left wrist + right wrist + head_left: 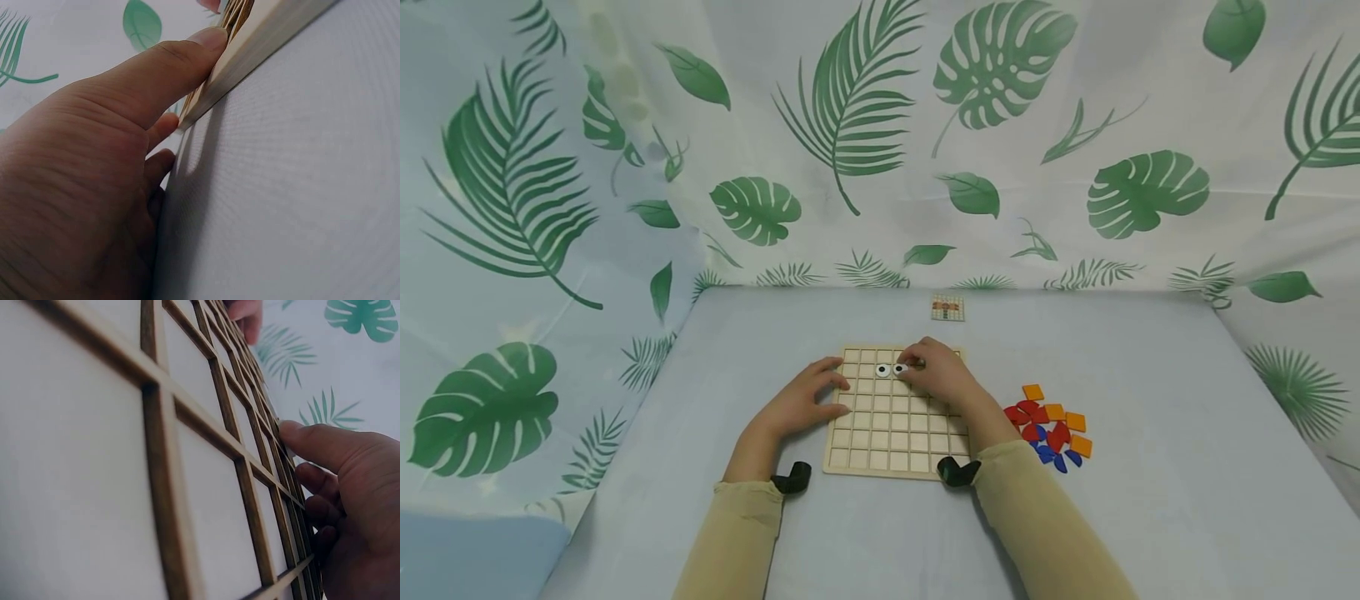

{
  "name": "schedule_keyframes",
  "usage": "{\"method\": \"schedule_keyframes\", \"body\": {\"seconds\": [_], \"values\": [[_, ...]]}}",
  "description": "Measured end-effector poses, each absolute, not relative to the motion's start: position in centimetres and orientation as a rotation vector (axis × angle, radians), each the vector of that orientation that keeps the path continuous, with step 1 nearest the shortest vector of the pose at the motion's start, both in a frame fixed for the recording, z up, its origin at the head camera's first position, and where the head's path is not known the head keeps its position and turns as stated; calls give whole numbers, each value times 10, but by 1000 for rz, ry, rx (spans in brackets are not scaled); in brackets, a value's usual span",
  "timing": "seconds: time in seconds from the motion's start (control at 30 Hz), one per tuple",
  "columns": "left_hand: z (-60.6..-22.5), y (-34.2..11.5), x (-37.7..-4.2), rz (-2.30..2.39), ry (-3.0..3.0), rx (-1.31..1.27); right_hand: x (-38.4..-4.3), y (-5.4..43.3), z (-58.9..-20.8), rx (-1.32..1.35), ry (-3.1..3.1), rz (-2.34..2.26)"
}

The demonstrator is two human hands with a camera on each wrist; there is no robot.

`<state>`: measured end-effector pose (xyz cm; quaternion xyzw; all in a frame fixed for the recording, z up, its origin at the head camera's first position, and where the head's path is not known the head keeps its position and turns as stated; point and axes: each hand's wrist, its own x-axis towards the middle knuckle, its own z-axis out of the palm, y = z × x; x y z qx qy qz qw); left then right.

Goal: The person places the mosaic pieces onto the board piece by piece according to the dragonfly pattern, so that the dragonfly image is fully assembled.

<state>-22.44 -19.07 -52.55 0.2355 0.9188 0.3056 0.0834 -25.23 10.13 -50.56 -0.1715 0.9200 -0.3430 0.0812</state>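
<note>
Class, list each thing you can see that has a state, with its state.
Board: flat, most squares bare.
Left eye piece: on the board, face up.
Right eye piece: at the right hand's fingertips; whether seated, unclear.
Left hand: thumb touching the board's edge.
Orange squares: loose, off the board.
Red pieces: loose, bunched.
Blue pieces: loose.
Card: picture side up.

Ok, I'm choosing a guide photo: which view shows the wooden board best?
The head view, which frames the whole wooden board, though the right hand covers part. The left wrist view shows mainly an edge; the right wrist view, just a slanted close-up of its grid.
</note>
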Motion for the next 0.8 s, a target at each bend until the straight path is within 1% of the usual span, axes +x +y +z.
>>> {"method": "schedule_keyframes", "body": {"seconds": [0.8], "values": [[-524,-191,-224,937,2724,719,-250,101,-511,-490,2764,-1058]]}}
